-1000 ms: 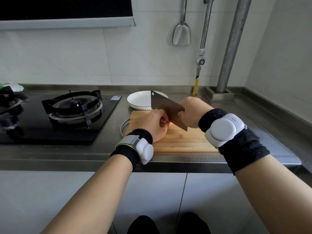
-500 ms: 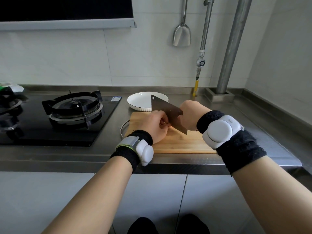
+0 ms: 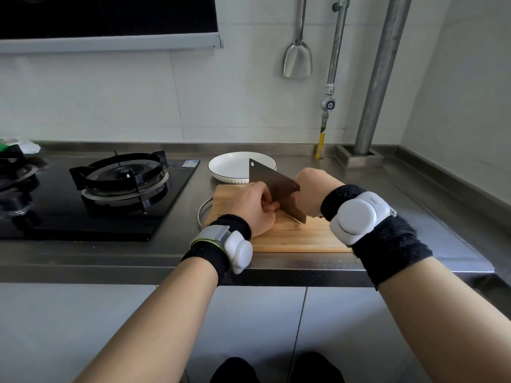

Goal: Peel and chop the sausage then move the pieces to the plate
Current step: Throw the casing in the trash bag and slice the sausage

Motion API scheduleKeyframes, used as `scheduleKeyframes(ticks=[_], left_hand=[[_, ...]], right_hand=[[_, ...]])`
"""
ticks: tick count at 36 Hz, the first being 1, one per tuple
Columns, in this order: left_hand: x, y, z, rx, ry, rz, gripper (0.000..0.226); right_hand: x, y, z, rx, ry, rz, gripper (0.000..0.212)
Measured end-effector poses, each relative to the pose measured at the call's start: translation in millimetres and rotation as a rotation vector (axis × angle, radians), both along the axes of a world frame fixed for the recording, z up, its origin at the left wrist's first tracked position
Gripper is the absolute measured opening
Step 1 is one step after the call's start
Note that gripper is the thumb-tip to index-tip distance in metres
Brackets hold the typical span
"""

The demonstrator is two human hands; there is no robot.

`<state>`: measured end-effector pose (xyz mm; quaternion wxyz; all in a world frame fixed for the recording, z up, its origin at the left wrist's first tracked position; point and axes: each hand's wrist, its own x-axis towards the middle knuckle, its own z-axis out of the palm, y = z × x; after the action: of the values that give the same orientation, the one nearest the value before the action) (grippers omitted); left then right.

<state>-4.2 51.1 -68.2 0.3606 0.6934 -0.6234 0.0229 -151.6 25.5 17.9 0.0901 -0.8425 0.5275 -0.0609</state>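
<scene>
A: What is the left hand doing?

B: It is lying knuckles-up on the wooden cutting board, with its fingers curled down around the sausage. Only a small pinkish bit of the sausage is showing, between the fingertips and the blade.

A: And the right hand?

B: It is gripping the handle of the cleaver, fist clenched around it. The handle itself is hiding inside the fist. The broad blade is standing on edge, slanting from its far top corner over the plate down to its near corner on the board.

A: Is the blade touching the sausage?

B: It is sitting right against the left fingertips, just beside that visible bit of sausage. Whether the edge is cutting into it, I cannot tell; the hand is covering that spot.

A: Where is the plate?

B: The white plate is standing on the steel counter just behind the board's far edge, nearly touching it. The cleaver's top corner is overlapping it in the view.

A: Anything else around?

B: A gas hob is sitting left of the board, with a black burner grate on it. A metal spatula is hanging on the tiled wall, and a thick steel pipe is running up at the right. Both wrists are wearing black bands with white devices.
</scene>
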Motion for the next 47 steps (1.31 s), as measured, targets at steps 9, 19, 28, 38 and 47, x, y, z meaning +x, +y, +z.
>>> scheduleKeyframes(ticks=[9,19,28,38,47], left_hand=[[-0.2,0.9,1.1,0.014,-0.036,-0.003,0.009],[1.1,-0.1,-0.5,0.003,-0.033,-0.012,0.01],[3.4,0.4,-1.0,-0.011,-0.041,-0.027,0.009],[4.5,-1.7,-4.0,-0.021,-0.043,-0.043,0.011],[4.3,-2.3,-3.7,-0.013,-0.049,-0.048,0.009]], right_hand=[[-2.6,0.5,-1.2,-0.017,-0.03,-0.001,0.02],[-4.6,1.3,-1.6,-0.052,-0.057,-0.012,0.019],[-7.0,2.4,5.0,-0.075,-0.049,0.01,0.022],[-8.3,3.7,6.9,-0.095,-0.051,0.029,0.023],[-6.9,6.6,6.6,-0.08,-0.051,0.03,0.022]])
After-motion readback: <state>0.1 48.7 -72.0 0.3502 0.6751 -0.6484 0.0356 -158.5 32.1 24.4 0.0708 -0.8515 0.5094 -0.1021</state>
